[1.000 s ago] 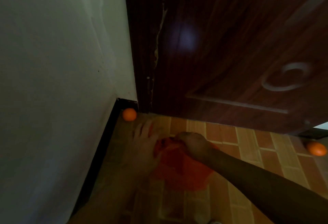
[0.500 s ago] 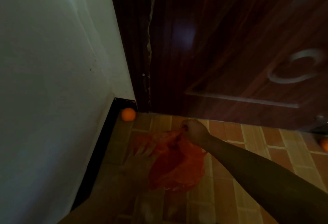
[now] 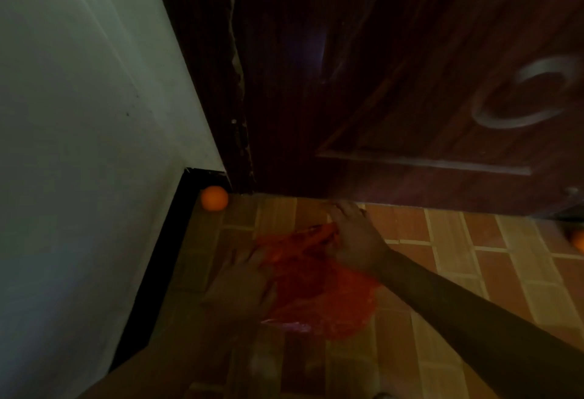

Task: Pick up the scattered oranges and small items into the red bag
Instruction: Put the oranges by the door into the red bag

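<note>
Head view: the red bag (image 3: 319, 288) lies crumpled on the tiled floor (image 3: 458, 272) in front of a dark wooden door (image 3: 410, 82). The right hand (image 3: 354, 237) grips the bag's far edge with curled fingers. The left hand (image 3: 243, 284) rests on its left side; motion blur hides whether its fingers grip. 1 orange (image 3: 215, 198) sits in the far-left corner against the black baseboard (image 3: 164, 256); another orange (image 3: 578, 240) shows at the right edge.
</note>
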